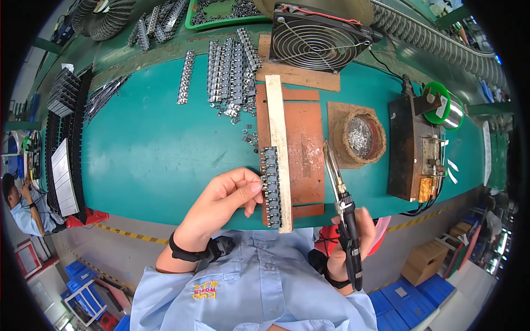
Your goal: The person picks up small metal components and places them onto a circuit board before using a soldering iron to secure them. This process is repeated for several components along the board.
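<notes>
A strip of small circuit boards [270, 204] lies along a pale wooden bar [277, 132] on a reddish-brown board [306, 149]. At the strip's left edge, my left hand [229, 193] is closed in a pinch, thumb and forefinger touching it. Whatever sits between those fingertips is too small to make out. My right hand [359, 231] grips a soldering iron [346, 220] by its black handle. The iron's tip points away from me, just right of the brown board and apart from the strip.
Beyond the strip lie loose metal parts [251, 137] and stacked board strips [229, 71]. A fan [317, 41] stands at the back. To the right are a round pot of solder bits [361, 135], a dark soldering station [406, 149] and a solder spool [452, 113]. Black racks [66, 165] stand left.
</notes>
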